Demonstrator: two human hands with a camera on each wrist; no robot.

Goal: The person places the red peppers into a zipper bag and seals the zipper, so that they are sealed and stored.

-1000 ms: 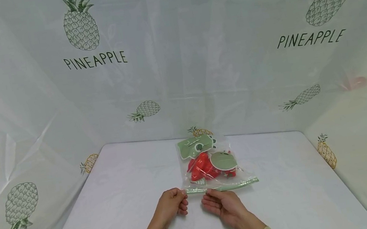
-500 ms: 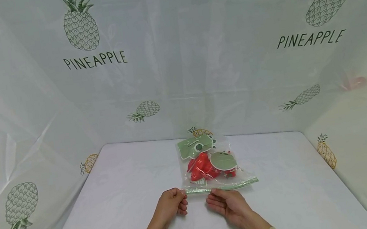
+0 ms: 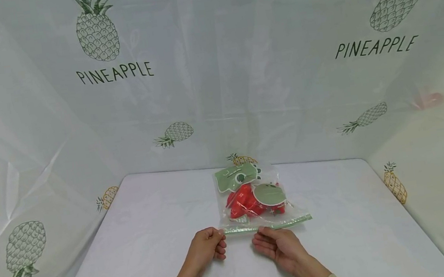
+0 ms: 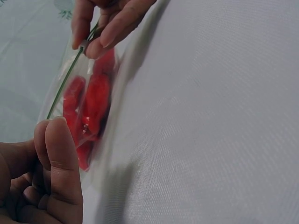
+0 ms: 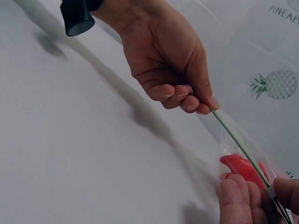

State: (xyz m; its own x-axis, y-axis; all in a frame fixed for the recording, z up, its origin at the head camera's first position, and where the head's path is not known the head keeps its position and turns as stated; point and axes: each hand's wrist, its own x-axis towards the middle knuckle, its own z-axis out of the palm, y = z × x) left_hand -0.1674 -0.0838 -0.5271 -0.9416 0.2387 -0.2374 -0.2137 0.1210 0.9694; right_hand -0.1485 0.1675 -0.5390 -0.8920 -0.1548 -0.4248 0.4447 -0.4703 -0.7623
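A clear zip bag with a green zip strip and green cartoon print lies on the table, its opening edge towards me. Inside are shiny red objects, their kind unclear through the plastic. My left hand pinches the strip's left end between thumb and index finger. My right hand pinches a small whitish slider on the strip, right of its middle. In the right wrist view, the strip is one thin line between the hands and parts into separate lines beyond the slider.
The white-covered table extends around the bag. A pale curtain printed with pineapples hangs behind it and along both sides. A blurred reddish shape shows through the curtain at the right.
My right hand has slid to the right along the strip, most of it in the first half second. My left hand and the bag have stayed almost still.
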